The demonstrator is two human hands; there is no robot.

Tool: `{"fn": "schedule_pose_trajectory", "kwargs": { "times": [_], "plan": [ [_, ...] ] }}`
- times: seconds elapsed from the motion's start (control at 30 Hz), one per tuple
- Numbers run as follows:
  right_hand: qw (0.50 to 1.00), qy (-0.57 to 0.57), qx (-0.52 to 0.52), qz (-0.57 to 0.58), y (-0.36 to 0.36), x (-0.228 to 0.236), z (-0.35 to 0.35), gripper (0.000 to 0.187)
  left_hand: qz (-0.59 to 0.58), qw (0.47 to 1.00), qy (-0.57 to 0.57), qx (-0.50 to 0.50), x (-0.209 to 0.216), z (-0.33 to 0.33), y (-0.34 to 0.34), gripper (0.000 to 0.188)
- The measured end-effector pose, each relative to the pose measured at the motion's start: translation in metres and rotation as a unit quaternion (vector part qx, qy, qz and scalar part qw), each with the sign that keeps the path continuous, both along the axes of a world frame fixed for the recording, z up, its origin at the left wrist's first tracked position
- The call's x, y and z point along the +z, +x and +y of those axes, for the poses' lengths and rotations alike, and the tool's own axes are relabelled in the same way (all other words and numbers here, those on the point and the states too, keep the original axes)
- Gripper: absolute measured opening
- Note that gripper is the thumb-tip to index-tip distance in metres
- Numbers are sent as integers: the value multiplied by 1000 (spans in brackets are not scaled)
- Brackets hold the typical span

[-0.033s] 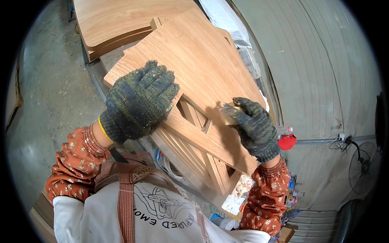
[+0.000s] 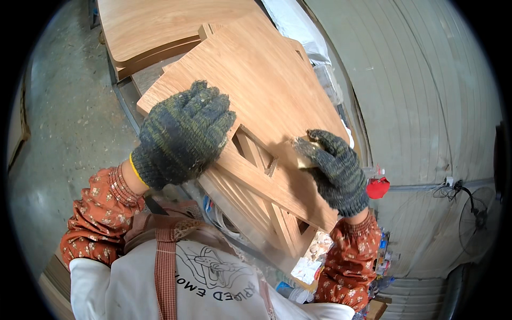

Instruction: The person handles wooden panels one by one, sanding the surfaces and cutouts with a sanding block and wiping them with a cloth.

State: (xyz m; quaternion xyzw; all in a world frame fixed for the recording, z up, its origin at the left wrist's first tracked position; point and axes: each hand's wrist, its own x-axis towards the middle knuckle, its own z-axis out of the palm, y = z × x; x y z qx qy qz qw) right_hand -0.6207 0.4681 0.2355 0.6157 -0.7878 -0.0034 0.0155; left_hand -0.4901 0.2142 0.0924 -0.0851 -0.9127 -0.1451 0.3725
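Observation:
A wood-grain board [image 2: 256,69] lies at a slant on top of a stack of similar boards, with a slot-like cutout near its near side. My left hand [image 2: 184,133], in a dark green and black knitted glove, rests on the board's near left edge with its fingers stretched out, holding nothing. My right hand [image 2: 338,170], in a matching glove, pinches a small yellowish-tan pad [image 2: 304,153] over the board, just right of the cutout. Whether the pad is sandpaper or a sponge I cannot tell. Its underside is hidden.
More boards [image 2: 170,24] with rounded corners are stacked at the far left. White sheeting [image 2: 298,32] lies along the far right side. Crumpled paper [image 2: 306,269] sits by the stack's near end. A red object [image 2: 377,188] and a fan [image 2: 477,218] are at the right.
My right hand and the pad have shifted very slightly to the right and nearer. My left hand stays in place on the board.

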Motion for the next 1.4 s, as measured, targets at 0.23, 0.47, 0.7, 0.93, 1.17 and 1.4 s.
{"fn": "schedule_pose_trajectory", "kwargs": {
  "times": [0.23,0.47,0.7,0.93,1.17,1.4],
  "plan": [
    [997,3,-32,77,4,-17,5,52,-12,1000,-2,1,0,-2,2,36],
    [987,-95,-120,-45,15,-21,7,55,-29,994,-39,99,-2,-11,7,38],
    [990,-90,-110,1,35,-38,-6,57,-56,989,-25,135,8,-23,12,40],
    [991,-34,-124,-42,50,-30,6,54,-44,990,-28,134,7,-23,9,40],
    [995,-57,19,74,37,-33,-1,38,-54,989,-18,140,5,-21,10,41],
    [996,-19,19,89,24,-35,1,42,-28,990,-19,134,-2,-24,11,42]
  ]
}}
